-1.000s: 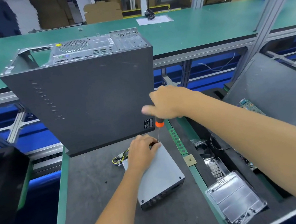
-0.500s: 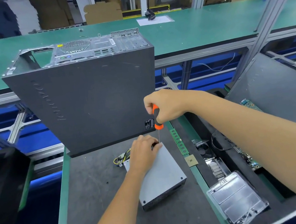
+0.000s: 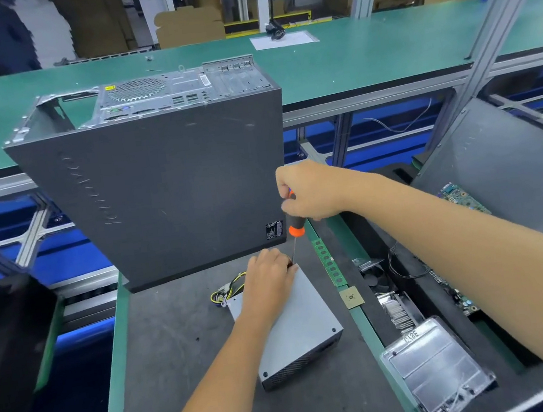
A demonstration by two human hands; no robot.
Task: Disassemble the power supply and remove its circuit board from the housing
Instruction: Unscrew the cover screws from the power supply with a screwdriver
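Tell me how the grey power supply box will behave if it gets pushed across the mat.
The power supply lies flat on a broad face, so it should slide rather than tip. Its metal housing looks rigid and probably heavy for its size. The wire bundle at its far end looks floppy and would likely trail or snag.

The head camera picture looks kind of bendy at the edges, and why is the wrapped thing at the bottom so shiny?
Head view: the wide lens bows straight lines, so the green bench curves and the right forearm looks huge near the edge. Head view: overhead light glares off the clear-wrapped part, washing out its surface. Head view: the power supply and screwdriver are fairly sharp; the background boxes are soft.
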